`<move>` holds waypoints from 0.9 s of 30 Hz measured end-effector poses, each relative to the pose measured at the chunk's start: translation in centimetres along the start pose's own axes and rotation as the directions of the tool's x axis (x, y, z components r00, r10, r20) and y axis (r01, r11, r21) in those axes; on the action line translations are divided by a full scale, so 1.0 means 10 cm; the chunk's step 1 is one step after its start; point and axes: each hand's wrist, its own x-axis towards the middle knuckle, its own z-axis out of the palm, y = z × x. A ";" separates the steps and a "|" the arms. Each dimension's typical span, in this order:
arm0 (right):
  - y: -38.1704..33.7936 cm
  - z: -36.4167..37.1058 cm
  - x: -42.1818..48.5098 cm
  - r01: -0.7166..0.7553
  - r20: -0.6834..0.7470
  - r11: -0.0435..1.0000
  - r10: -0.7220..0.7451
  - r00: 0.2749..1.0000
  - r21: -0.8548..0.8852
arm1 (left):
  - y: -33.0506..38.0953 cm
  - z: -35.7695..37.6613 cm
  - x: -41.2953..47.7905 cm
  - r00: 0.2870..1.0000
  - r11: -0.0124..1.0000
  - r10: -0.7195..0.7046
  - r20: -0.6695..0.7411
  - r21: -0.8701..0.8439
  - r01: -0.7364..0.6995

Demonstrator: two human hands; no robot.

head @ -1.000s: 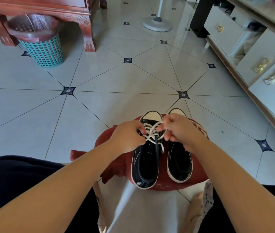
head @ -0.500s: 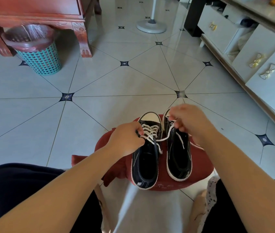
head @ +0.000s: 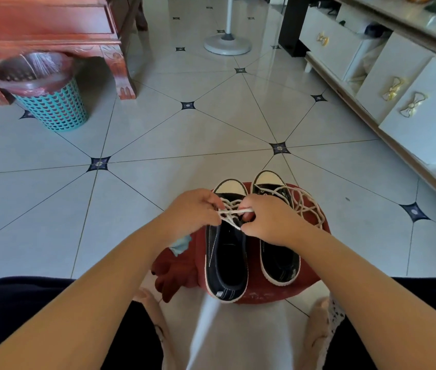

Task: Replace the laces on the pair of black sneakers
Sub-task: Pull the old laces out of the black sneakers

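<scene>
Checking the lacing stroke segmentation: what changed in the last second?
The right hand, which had drawn the white lace out over the right sneaker, came back beside the left hand over the left sneaker. Both grips on the lace held. Left hand, sneakers and red stool stayed put.

Two black sneakers sit side by side on a red stool point(head: 315, 279). Above the left sneaker point(head: 226, 260), the left hand point(head: 191, 209) and right hand point(head: 267, 220) each pinch its white lace point(head: 234, 209), apparently pulling it taut. A loose lace point(head: 305, 202) coils beside the right sneaker point(head: 278, 260), near the stool's far right edge.
</scene>
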 end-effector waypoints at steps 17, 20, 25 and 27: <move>0.05 -0.02 0.08 -0.170 -0.154 0.981 0.184 0.971 0.098 | -0.18 -0.15 0.03 0.957 0.752 0.103 -0.270 0.651 0.103; 0.04 -0.02 0.11 -0.160 -0.385 0.987 0.145 0.911 -0.007 | -0.16 -0.01 0.03 0.957 0.869 0.158 -0.244 0.495 -0.017; 0.03 0.06 0.14 -0.056 -0.137 0.986 0.035 0.990 -0.155 | -0.20 0.23 0.13 0.969 0.857 0.190 -0.160 0.509 -0.084; 0.04 0.10 0.15 -0.075 -0.081 0.986 0.064 0.995 -0.149 | -0.22 0.26 0.17 0.965 0.868 0.193 -0.175 0.488 -0.085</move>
